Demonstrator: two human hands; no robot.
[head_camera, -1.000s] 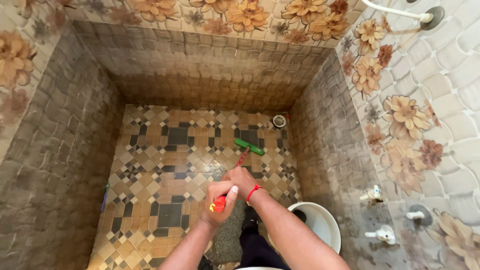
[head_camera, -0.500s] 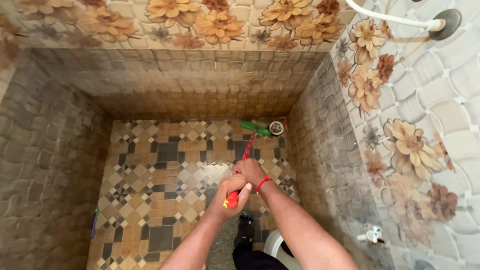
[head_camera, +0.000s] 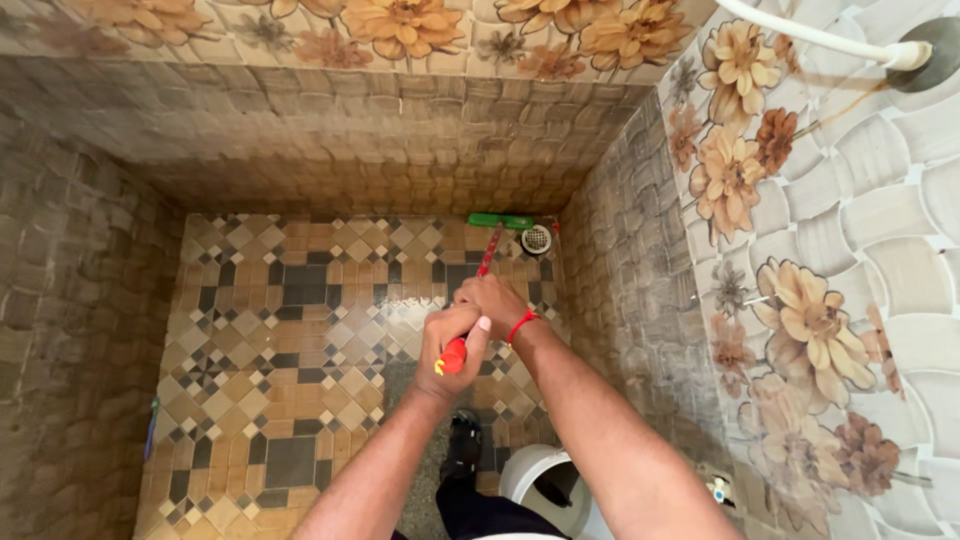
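Note:
I look down into a small tiled bathroom. Both hands grip a long red broom handle (head_camera: 488, 252). My left hand (head_camera: 447, 343) closes around its near end, where a yellow tip shows. My right hand (head_camera: 494, 301), with a red thread on the wrist, holds the handle just ahead of it. The green brush head (head_camera: 500, 221) rests on the floor against the far wall, next to a round floor drain (head_camera: 537, 239) in the far right corner.
The patterned brown and orange floor tiles (head_camera: 290, 340) are wet. A white bucket (head_camera: 535, 476) stands by my feet at the lower right. A tap (head_camera: 718, 488) sticks out of the right wall, and a white pipe (head_camera: 820, 38) runs near the top right.
The brush head has slid away from me across the floor to the far wall beside the drain. My arms have stretched forward with it.

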